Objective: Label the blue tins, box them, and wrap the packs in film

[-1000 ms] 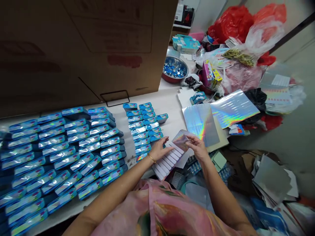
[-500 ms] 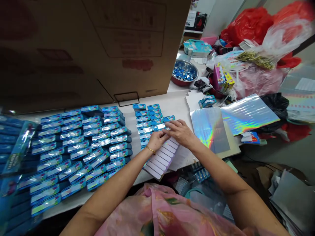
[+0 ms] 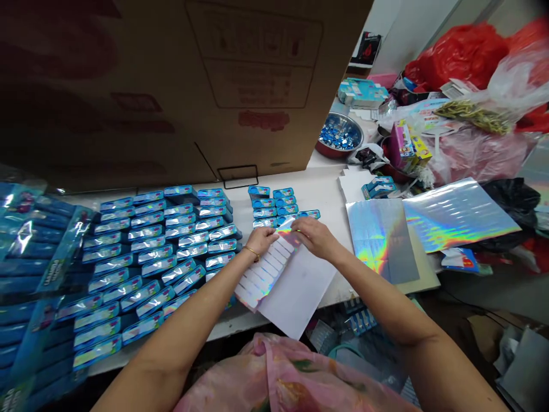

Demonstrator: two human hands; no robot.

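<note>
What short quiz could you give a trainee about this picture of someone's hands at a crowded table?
1. Multiple choice. What are the left hand and the right hand both touching?
(a) a red plastic bag
(b) a sheet with rows of white strips
(c) a roll of tape

2. True or false? In the picture, the cardboard box stands to the left of the bowl holding small blue and silver pieces.

3. Short answer. On which side does the person wear the gold-coloured bracelet?

Key: 1. b; 2. true; 3. the left.
</note>
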